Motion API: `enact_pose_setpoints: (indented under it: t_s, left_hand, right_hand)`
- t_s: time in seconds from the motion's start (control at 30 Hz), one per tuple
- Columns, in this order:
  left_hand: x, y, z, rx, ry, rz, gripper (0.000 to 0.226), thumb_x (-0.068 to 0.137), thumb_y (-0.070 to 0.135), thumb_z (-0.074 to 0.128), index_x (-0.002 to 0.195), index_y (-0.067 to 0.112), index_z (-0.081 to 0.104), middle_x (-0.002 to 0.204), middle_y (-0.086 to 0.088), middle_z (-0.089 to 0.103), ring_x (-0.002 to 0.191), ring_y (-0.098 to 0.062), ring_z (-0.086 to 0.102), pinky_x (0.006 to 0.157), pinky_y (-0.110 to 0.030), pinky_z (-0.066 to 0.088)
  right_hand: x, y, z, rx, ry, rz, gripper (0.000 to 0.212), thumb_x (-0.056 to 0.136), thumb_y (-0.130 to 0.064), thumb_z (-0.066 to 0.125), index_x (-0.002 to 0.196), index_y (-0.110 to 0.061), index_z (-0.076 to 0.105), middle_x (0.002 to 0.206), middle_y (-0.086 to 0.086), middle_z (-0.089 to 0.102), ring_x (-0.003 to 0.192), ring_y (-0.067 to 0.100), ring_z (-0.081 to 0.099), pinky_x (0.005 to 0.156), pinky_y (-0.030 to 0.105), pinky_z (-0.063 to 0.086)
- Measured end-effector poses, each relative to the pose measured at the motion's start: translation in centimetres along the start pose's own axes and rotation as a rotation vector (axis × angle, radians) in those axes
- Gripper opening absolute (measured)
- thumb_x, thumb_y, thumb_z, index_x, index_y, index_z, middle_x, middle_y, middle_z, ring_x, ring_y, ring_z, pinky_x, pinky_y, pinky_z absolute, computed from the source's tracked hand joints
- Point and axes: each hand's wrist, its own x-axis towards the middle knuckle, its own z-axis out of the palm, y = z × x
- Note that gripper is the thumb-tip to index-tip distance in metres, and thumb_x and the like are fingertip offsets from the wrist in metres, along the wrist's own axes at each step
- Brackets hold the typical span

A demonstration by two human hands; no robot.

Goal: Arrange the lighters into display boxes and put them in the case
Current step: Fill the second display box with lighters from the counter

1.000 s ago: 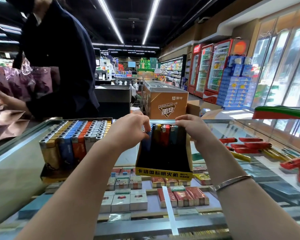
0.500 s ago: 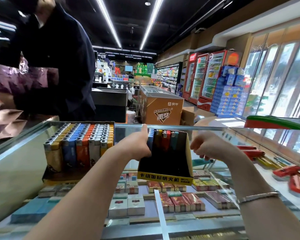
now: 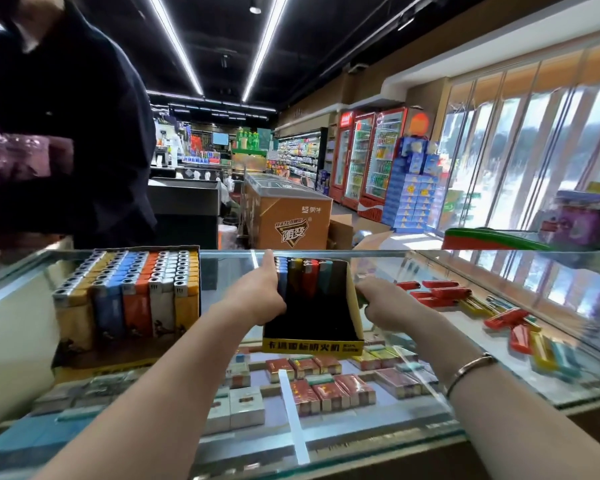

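Holding the box [image 3: 312, 327] by its left wall, the left hand [image 3: 257, 299] has its thumb up along the lighters [image 3: 303, 275] and its fingers curled under the edge: a closed grip on the box. Box stands on the glass worktop [image 3: 413, 348], tilted slightly back, yellow front strip toward the camera. A single row of lighters (blue, yellow, red, teal) stands upright at its far end; the rest of the box shows dark. Right hand [image 3: 388, 304] touches the box's right wall, fingers curled; whether it grips the wall cannot be told. Loose lighters [image 3: 437, 292] lie scattered on the worktop to the right, well apart from the box. A full box [image 3: 129, 299] of lighters stands to the left. Cigarette packs [image 3: 326, 389] lie under the glass.
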Motion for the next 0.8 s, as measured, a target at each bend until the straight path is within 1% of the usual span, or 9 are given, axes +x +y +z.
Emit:
enact_pose_setpoints:
  t_s: [0.1,0.17,0.23,0.33,0.43,0.53,0.6,0.7,0.8]
  left_hand:
    - [-0.1,0.4,0.3,0.013,0.021,0.022,0.075,0.081,0.018,0.063,0.140,0.022,0.015,0.095,-0.002,0.055,0.086,-0.018,0.058,0.074,-0.038,0.057]
    - [-0.2,0.7,0.5,0.031,0.029,0.030,0.066,0.081,0.019,0.063,0.133,0.019,0.023,0.097,-0.004,0.058,0.088,-0.020,0.060,0.075,-0.042,0.057]
    - [-0.2,0.8,0.7,0.041,0.034,0.039,0.066,0.080,0.020,0.063,0.133,0.019,0.023,0.100,-0.005,0.059,0.090,-0.022,0.061,0.077,-0.043,0.056]
    - [-0.2,0.9,0.8,0.030,0.035,0.054,0.065,0.081,0.021,0.064,0.132,0.018,0.025,0.099,-0.004,0.059,0.089,-0.020,0.061,0.077,-0.041,0.056]
    - [-0.2,0.8,0.9,0.035,0.046,0.074,0.067,0.083,0.026,0.064,0.135,0.018,0.023,0.098,-0.001,0.058,0.088,-0.018,0.059,0.076,-0.038,0.056]
    - [-0.1,0.8,1.0,0.061,0.071,0.087,0.071,0.084,0.031,0.063,0.138,0.017,0.020,0.101,0.000,0.057,0.091,-0.018,0.059,0.077,-0.037,0.054]
    - [0.0,0.6,1.1,0.060,0.076,0.085,0.071,0.085,0.032,0.063,0.139,0.017,0.019,0.104,-0.001,0.059,0.092,-0.017,0.058,0.074,-0.034,0.052]
    - [0.1,0.4,1.3,0.044,0.084,0.091,0.071,0.084,0.032,0.063,0.139,0.020,0.020,0.102,0.002,0.056,0.087,-0.013,0.053,0.066,-0.027,0.044]
    - [0.2,0.3,1.4,0.066,0.110,0.115,0.078,0.084,0.032,0.062,0.144,0.022,0.013,0.112,-0.002,0.058,0.094,-0.015,0.055,0.069,-0.027,0.043]
  right_hand:
    - [0.2,1.3,-2.0,0.004,0.099,0.074,0.022,0.084,0.000,0.048,0.076,-0.021,0.050,0.088,0.001,0.054,0.084,0.021,0.052,0.076,0.036,0.045]
    - [0.2,2.3,-3.2,-0.044,0.137,0.112,0.027,0.086,-0.004,0.051,0.069,-0.025,0.045,0.083,-0.002,0.053,0.083,0.020,0.050,0.074,0.034,0.042]
    - [0.0,3.2,-3.7,-0.100,0.111,0.161,0.021,0.089,-0.009,0.052,0.074,-0.024,0.048,0.089,0.001,0.055,0.083,0.019,0.049,0.073,0.032,0.041]
    - [-0.7,4.2,-2.9,-0.121,0.064,0.237,0.005,0.092,-0.012,0.053,0.093,-0.017,0.053,0.092,0.004,0.053,0.081,0.018,0.047,0.060,0.022,0.035]
    - [-1.2,4.6,-1.3,-0.150,0.032,0.299,0.014,0.091,-0.008,0.049,0.103,-0.013,0.056,0.101,0.008,0.059,0.083,0.021,0.052,0.071,0.028,0.044]
    - [-1.0,4.4,-0.9,-0.204,-0.039,0.297,0.019,0.092,-0.007,0.048,0.110,-0.008,0.055,0.109,0.011,0.060,0.088,0.022,0.053,0.075,0.030,0.041]
    - [-0.8,4.2,-0.8,-0.221,-0.061,0.318,0.022,0.091,-0.008,0.049,0.112,-0.008,0.054,0.107,0.010,0.060,0.094,0.024,0.056,0.077,0.031,0.044]
    - [-0.7,4.2,-0.2,-0.228,0.039,0.398,0.021,0.090,-0.012,0.051,0.111,-0.012,0.051,0.098,0.006,0.056,0.090,0.023,0.054,0.070,0.033,0.042]
    - [-0.2,4.6,0.6,-0.236,0.149,0.362,0.029,0.087,-0.006,0.051,0.115,-0.014,0.049,0.113,0.007,0.055,0.103,0.024,0.051,0.076,0.034,0.041]
